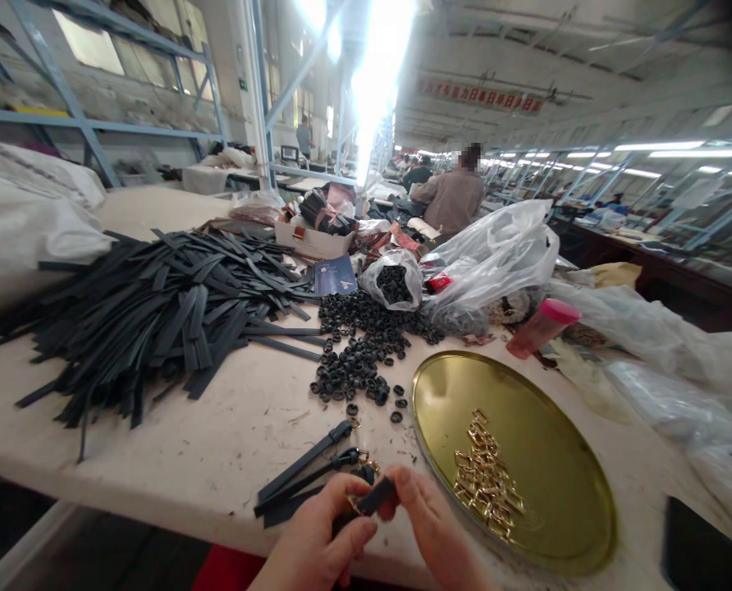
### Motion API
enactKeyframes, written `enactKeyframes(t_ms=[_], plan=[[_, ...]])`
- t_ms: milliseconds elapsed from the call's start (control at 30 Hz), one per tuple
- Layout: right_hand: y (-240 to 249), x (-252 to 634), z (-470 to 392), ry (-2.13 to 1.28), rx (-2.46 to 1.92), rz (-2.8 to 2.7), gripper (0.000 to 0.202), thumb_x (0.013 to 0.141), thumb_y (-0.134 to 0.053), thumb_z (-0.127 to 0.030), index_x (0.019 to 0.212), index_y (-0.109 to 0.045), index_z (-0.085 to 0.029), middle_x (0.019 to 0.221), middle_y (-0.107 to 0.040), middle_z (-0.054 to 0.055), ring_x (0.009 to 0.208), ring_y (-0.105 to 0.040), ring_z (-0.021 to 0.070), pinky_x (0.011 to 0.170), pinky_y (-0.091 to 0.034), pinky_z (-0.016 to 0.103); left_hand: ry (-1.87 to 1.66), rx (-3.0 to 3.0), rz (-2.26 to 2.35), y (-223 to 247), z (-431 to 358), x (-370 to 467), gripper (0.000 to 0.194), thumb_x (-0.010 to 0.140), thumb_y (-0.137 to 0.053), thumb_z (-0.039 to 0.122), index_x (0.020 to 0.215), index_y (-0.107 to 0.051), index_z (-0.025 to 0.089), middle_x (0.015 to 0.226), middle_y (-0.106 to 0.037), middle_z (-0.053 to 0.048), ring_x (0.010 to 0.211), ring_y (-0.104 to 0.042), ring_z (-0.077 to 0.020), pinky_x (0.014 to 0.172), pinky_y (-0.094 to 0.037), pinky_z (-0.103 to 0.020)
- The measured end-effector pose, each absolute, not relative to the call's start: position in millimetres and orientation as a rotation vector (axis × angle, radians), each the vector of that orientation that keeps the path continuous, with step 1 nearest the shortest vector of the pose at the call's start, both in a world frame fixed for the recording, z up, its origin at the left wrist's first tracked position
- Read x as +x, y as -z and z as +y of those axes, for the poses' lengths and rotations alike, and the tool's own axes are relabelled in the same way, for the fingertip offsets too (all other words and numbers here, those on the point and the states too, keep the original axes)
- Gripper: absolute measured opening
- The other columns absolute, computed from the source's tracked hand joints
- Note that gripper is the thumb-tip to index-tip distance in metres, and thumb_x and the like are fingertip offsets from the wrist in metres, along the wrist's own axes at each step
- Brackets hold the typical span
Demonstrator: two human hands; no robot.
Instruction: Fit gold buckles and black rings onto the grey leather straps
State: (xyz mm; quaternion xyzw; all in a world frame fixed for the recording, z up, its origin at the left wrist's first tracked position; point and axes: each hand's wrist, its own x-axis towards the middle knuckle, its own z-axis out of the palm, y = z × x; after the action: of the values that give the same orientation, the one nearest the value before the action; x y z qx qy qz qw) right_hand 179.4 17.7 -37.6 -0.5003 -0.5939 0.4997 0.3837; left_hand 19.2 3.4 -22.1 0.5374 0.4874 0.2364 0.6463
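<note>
At the table's front edge, my left hand (326, 529) is closed on a black strap (377, 496), its thumb and fingers pinching it. My right hand (424, 517) grips the other end of the strap between thumb and fingertips. A bit of gold metal shows by the left fingers, partly covered. Just beyond lie a few black straps with gold buckles (308, 468), side by side. To the right, a round gold tray (551, 435) holds a heap of gold buckles (486, 480). Small black strap loops (354, 369) are scattered ahead of my hands.
A large pile of black straps (157, 304) covers the table's left side. Behind the loops stand a clear bag of loops (394, 283), a blue booklet (335, 275) and a white box (313, 240). A pink-lidded jar (542, 328) leans beyond the tray. A person (455, 197) sits farther back.
</note>
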Motion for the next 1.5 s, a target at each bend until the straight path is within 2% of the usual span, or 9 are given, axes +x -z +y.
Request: enactKeyframes(t_ms=[100,167,333,500,767,967,1100,1267,1500], plan=[[33.5,199.1,66.9,-0.751,-1.564,-1.711,0.018,0.079,-0.052,-0.034,0.075,-0.061,-0.020,0.076,-0.056,0.004,0.073,-0.050,0.0193,0.068,-0.036,0.030,-0.541,1.303,1.184,21.2,8.1,17.9,0.021,0.080,-0.043,0.037,0.080,-0.051,0.017,0.054,-0.049,0.006,0.043,-0.040,-0.0072,0.043,-0.030,-0.018],[35.1,205.5,91.9,-0.700,-1.606,-1.730,0.008,0.072,-0.059,-0.023,0.065,-0.061,-0.020,0.075,-0.055,0.005,0.078,-0.049,0.0217,0.073,-0.034,0.032,-0.595,1.294,1.230,23.2,10.1,17.5,0.022,0.081,-0.042,0.037,0.077,-0.050,0.017,0.049,-0.046,0.007,0.043,-0.038,-0.0079,0.044,-0.028,-0.018],[33.4,190.9,85.2,-0.909,-1.530,-1.706,0.017,0.076,-0.056,-0.030,0.063,-0.057,-0.019,0.066,-0.054,0.002,0.067,-0.050,0.0176,0.064,-0.038,0.029,-0.669,1.278,1.324,23.5,15.4,17.6,0.024,0.081,-0.042,0.038,0.073,-0.050,0.017,0.043,-0.042,0.008,0.042,-0.036,-0.0089,0.046,-0.028,-0.020],[18.2,168.2,33.9,-1.513,-1.208,-1.078,0.024,0.076,-0.056,-0.042,0.074,-0.056,-0.017,0.061,-0.055,-0.003,0.056,-0.049,0.0110,0.057,-0.041,0.024,-0.732,1.328,1.369,11.1,13.2,22.5,0.025,0.081,-0.039,0.037,0.072,-0.052,0.017,0.045,-0.041,0.007,0.043,-0.039,-0.0097,0.047,-0.030,-0.020],[29.1,167.1,0.4,-1.477,-1.134,-1.117,0.025,0.064,-0.070,-0.038,0.075,-0.064,-0.017,0.056,-0.056,-0.003,0.053,-0.049,0.0115,0.052,-0.039,0.024,-0.644,1.542,1.305,-0.9,-11.2,22.2,0.023,0.080,-0.041,0.031,0.067,-0.054,0.017,0.057,-0.047,0.004,0.056,-0.044,-0.0117,0.052,-0.032,-0.021],[23.6,161.5,-22.4,-1.585,-1.092,-0.984,0.025,0.064,-0.071,-0.037,0.077,-0.064,-0.017,0.059,-0.058,-0.003,0.054,-0.049,0.0096,0.056,-0.039,0.022,-0.764,1.417,1.198,-2.6,-29.4,21.2,0.024,0.074,-0.041,0.014,0.096,-0.046,0.019,0.073,-0.060,0.003,0.068,-0.053,-0.0127,0.064,-0.039,-0.023],[12.7,154.4,-33.8,-1.734,-0.877,-0.767,0.037,0.073,-0.057,-0.051,0.075,-0.063,-0.015,0.064,-0.061,0.001,0.056,-0.052,0.0119,0.057,-0.043,0.026,-0.785,1.291,1.129,-1.8,-32.9,21.8,0.015,0.075,-0.040,0.016,0.090,-0.041,0.020,0.062,-0.056,0.005,0.059,-0.052,-0.0111,0.056,-0.039,-0.021],[18.2,153.9,-38.3,-1.921,-0.801,-0.598,0.023,0.072,-0.065,-0.039,0.074,-0.060,-0.016,0.058,-0.056,-0.002,0.050,-0.048,0.0071,0.050,-0.039,0.019,-0.735,1.265,1.128,1.8,-34.0,20.8,0.016,0.077,-0.045,0.027,0.090,-0.039,0.020,0.061,-0.055,0.005,0.050,-0.049,-0.0098,0.042,-0.033,-0.018],[32.7,157.5,-41.1,-2.140,-0.758,-0.485,0.028,0.065,-0.072,-0.037,0.074,-0.060,-0.014,0.056,-0.053,-0.003,0.045,-0.045,0.0037,0.046,-0.035,0.015,-0.611,1.493,1.384,5.1,-33.7,12.1,0.017,0.075,-0.052,0.035,0.077,-0.046,0.019,0.062,-0.059,0.004,0.057,-0.053,-0.0127,0.051,-0.035,-0.021]])
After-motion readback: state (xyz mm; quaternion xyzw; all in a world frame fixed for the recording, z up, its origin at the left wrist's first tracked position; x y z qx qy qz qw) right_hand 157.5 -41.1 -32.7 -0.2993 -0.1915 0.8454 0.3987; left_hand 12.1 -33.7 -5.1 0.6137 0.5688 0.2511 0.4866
